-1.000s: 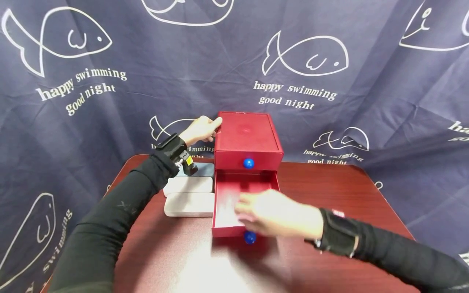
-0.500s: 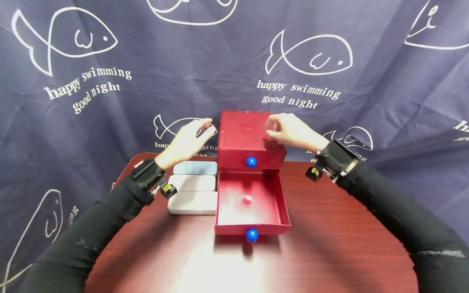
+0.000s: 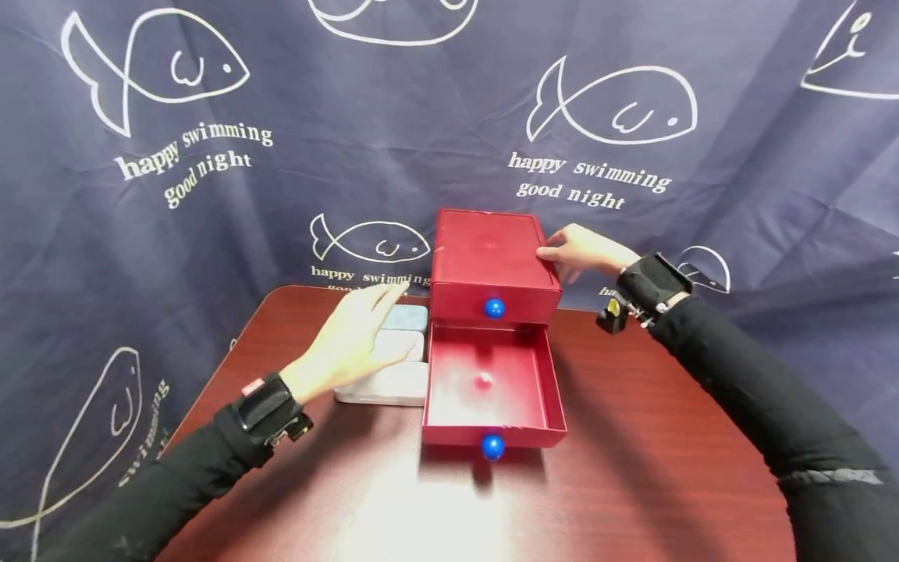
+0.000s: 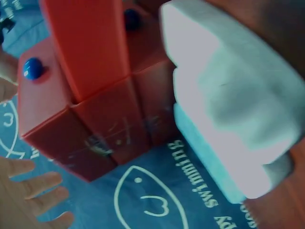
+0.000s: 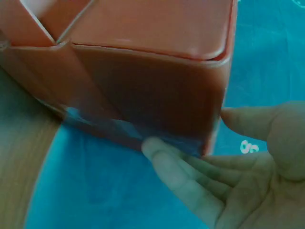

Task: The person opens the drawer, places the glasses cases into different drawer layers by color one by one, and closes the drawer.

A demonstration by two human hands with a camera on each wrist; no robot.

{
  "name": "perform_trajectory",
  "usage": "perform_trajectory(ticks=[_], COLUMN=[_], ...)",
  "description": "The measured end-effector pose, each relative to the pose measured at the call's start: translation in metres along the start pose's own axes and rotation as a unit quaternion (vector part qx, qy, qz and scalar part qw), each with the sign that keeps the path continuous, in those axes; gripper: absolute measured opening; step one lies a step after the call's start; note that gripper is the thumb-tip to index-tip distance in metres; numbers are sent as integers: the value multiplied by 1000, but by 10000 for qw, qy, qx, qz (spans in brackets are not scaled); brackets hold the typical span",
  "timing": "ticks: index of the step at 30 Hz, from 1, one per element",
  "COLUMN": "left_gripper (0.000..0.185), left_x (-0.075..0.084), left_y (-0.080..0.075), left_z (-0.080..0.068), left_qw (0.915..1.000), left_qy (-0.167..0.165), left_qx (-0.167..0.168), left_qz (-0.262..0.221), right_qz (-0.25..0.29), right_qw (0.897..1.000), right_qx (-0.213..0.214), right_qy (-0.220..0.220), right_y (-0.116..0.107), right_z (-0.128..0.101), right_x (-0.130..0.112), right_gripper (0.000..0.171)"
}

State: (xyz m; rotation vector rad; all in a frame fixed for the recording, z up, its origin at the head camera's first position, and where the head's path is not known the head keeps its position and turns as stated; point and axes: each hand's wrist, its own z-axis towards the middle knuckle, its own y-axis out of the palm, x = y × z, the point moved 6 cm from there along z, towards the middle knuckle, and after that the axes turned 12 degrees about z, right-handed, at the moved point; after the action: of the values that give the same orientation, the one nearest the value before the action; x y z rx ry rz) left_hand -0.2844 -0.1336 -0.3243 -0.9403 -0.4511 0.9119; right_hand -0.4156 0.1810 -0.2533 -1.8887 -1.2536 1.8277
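While the red drawer box (image 3: 495, 261) is standing mid-frame on the worktop (image 3: 632, 437) with its lower drawer (image 3: 492, 386) pulled out, the right hand (image 3: 583, 251) is touching its right side with relaxed fingers, and the left hand (image 3: 351, 343) is hovering open-fingered, holding nothing, above the pale cases (image 3: 393, 382) left of it.

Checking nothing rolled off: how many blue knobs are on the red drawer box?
2: one blue knob on the shut upper drawer, one on the pulled-out lower drawer.
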Motion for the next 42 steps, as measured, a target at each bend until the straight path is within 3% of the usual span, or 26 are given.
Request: perform_trajectory(ticks=[3, 7, 11, 16, 25, 36, 42], left_gripper=[83, 79, 85, 87, 70, 74, 67], left_x=[6, 11, 13, 9, 0, -8, -10], left_y=[12, 34, 56, 74, 80, 86, 88], left_z=[-11, -23, -33, -40, -39, -45, -48], left_qw=[9995, 9946, 9858, 9774, 9783, 9820, 9817], left_qy=[178, 246, 320, 261, 242, 290, 239], left_qx=[-241, -959, -1590, -2065, -2047, -1840, -1840], left_qz=[141, 301, 427, 376, 197, 308, 427], right_qz=[671, 1393, 1620, 1731, 1786, 1771, 1742], right_qw=[9970, 9884, 9852, 9834, 9824, 9823, 9823], right_qx=[-293, -396, -353, -322, -353, -403, -477], right_qy=[251, 458, 442, 432, 412, 448, 497], right_y=[2, 2, -1, 1, 4, 8, 12], right_z=[-2, -5, -10, -11, -10, -3, -3], right_x=[15, 29, 31, 32, 28, 24, 21], right_gripper=[47, 49, 50, 49, 49, 49, 47])
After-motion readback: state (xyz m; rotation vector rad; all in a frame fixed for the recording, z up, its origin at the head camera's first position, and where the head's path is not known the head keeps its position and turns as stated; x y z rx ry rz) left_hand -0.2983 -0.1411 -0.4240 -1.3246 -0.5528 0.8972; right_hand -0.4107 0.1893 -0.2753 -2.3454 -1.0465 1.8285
